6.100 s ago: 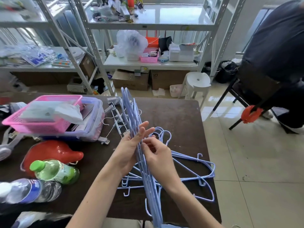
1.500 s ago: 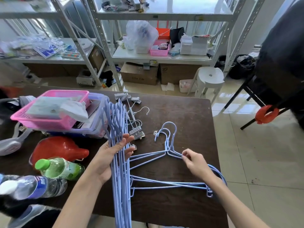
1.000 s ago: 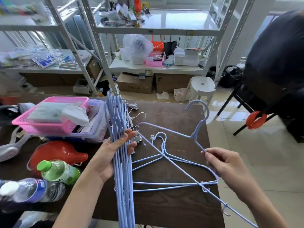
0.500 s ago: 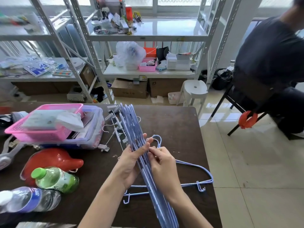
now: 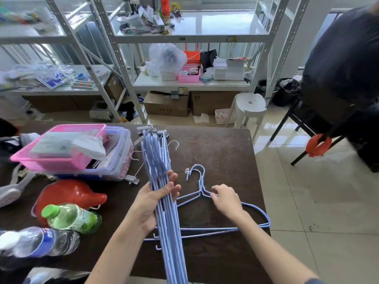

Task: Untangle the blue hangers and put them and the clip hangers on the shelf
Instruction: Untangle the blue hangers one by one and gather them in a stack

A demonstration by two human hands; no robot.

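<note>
My left hand (image 5: 152, 203) grips a bundle of several blue hangers (image 5: 162, 181), stacked edge-on with their hooks pointing away from me. Two more blue hangers (image 5: 254, 226) lie flat on the dark table (image 5: 223, 152), hooks toward the far side. My right hand (image 5: 225, 199) pinches them at the neck just below the hooks. The clip hangers (image 5: 150, 132), white wire with grey clips, lie behind the bundle beside the boxes. A white metal shelf (image 5: 192, 84) stands beyond the table.
A pink basket (image 5: 51, 162) sits on a clear plastic box (image 5: 121, 160) at the left. A red object (image 5: 69, 193), a green bottle (image 5: 71, 218) and a water bottle (image 5: 37, 240) lie near the front left. A person sits at the right; a white stool (image 5: 250, 107) stands by the shelf.
My right hand has left the bundle and moved right, down to the two hangers on the table. The left hand keeps the bundle, now tilted more upright.
</note>
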